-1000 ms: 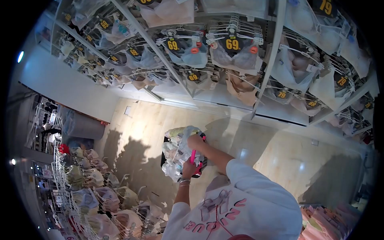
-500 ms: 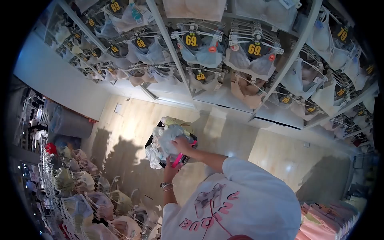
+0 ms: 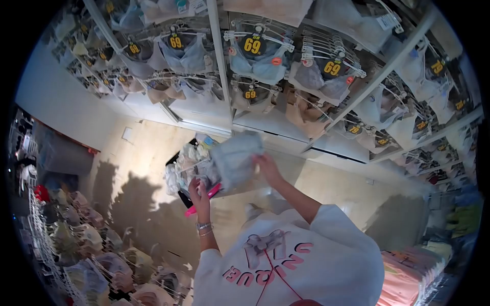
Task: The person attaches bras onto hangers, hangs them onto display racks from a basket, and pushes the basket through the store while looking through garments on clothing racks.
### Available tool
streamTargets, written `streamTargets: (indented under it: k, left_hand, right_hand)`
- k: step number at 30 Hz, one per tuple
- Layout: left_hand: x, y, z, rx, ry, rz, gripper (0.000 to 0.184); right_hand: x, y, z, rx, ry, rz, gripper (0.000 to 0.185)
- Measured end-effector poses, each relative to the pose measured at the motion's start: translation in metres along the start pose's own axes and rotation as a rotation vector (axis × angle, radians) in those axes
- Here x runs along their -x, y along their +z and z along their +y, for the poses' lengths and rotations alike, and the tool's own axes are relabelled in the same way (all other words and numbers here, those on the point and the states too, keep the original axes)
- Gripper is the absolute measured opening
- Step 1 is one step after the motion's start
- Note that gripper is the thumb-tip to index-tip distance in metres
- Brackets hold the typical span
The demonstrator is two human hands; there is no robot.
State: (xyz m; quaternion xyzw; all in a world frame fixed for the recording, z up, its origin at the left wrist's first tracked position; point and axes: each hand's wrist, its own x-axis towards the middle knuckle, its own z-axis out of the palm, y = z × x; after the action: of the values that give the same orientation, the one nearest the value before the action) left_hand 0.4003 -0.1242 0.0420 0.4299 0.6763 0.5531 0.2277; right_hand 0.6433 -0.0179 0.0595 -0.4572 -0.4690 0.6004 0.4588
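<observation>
Shifted since 0.5 s ago: right hand [image 3: 264, 167], now off to the right of the black basket [image 3: 185, 199] instead of over its contents; with it, 1 pale grey-blue, roughly rectangular soft fabric piece [image 3: 236, 158]. Left hand [image 3: 199, 194], now farther forward, fingertips at the near side of the contents.

Item 1. Fabric piece: raised, motion-blurred, extending left from the right fingers. Those fingers are pinched together at its right edge.

Item 2. Left hand: fingers loosely bent, slightly parted; whether they grip anything, cannot tell. 2 bands at the wrist, behind the fingers.

Item 3. Basket: tilted in view, beneath and around the left fingers; 1 bright-pink bar-shaped handle [image 3: 213, 191] crossing just behind them.

Item 4. White, cream and grey heaped soft garments [image 3: 193, 157]: inside the basket, just beyond the left fingertips, left of the right fingers.

Item 5. Pale-blue soft-cup bra [image 3: 258, 66] on a white hanger: well beyond the right fingers, bearing 1 round black tag with yellow "69" [image 3: 252, 45].

Item 6. Pastel fabric bras on a white wire rack [image 3: 112, 270]: well apart, behind and left of the left fingers.
</observation>
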Motion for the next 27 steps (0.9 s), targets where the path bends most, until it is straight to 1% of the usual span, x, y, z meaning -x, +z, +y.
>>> streamTargets:
  k: [1,2,4,6,8,9,10,12,13,14,17,18,20,21,23,25,27]
  left_hand:
    - [-0.004,0.007,0.004,-0.126,0.065,0.000,0.034]
    - [-0.008,0.016,0.013,-0.155,0.113,0.018,0.032]
    - [-0.017,0.041,0.033,-0.194,0.228,0.016,0.030]
    - [-0.027,0.071,0.049,-0.207,0.361,-0.020,0.029]
    - [-0.038,0.110,0.061,-0.082,0.306,-0.214,0.025]
    - [-0.045,0.129,0.074,-0.033,0.318,-0.309,0.023]
    - [-0.053,0.150,0.088,0.020,0.335,-0.399,0.021]
    - [-0.076,0.200,0.102,0.063,0.373,-0.566,0.024]
    - [-0.087,0.227,0.108,0.131,0.338,-0.606,0.025]
    - [-0.100,0.256,0.114,0.200,0.306,-0.644,0.026]
    - [-0.146,0.344,0.125,0.293,0.299,-0.618,0.038]
    - [-0.163,0.373,0.129,0.322,0.309,-0.604,0.044]
    - [-0.203,0.457,0.107,0.283,0.532,-0.533,0.052]
    - [-0.216,0.469,0.117,0.262,0.639,-0.496,0.056]
    - [-0.226,0.484,0.127,0.265,0.365,-0.581,0.055]
    - [-0.230,0.486,0.139,0.299,0.214,-0.608,0.053]
    - [-0.228,0.482,0.135,0.357,0.186,-0.573,0.049]
  right_hand:
    - [0.001,-0.024,-0.002,0.028,0.012,0.106,0.026]
    - [0.000,-0.051,0.005,0.061,0.003,0.192,0.025]
    - [-0.002,-0.107,0.020,-0.010,0.153,0.282,0.025]
    - [0.000,-0.137,0.017,0.059,0.079,0.473,0.020]
    - [0.002,-0.169,0.013,0.106,0.109,0.475,0.024]
    - [0.002,-0.182,0.010,0.129,0.121,0.474,0.027]
    - [-0.005,-0.195,0.022,0.056,0.166,0.522,0.030]
    - [-0.014,-0.209,0.019,0.272,0.129,0.418,0.033]
    - [-0.022,-0.212,0.018,0.373,0.107,0.367,0.034]
    - [-0.026,-0.195,-0.009,0.359,0.141,0.359,0.043]
    - [-0.056,-0.196,-0.020,0.458,0.230,0.187,0.052]
    - [-0.064,-0.193,-0.025,0.501,0.162,0.199,0.054]
    - [-0.082,-0.192,-0.030,0.588,0.081,0.217,0.049]
    - [-0.089,-0.196,-0.033,0.633,0.043,0.226,0.047]
    - [-0.102,-0.208,-0.040,0.643,0.126,0.212,0.042]
    - [-0.109,-0.219,-0.055,0.669,0.241,0.216,0.042]
    - [-0.118,-0.242,-0.045,0.616,0.158,0.258,0.042]
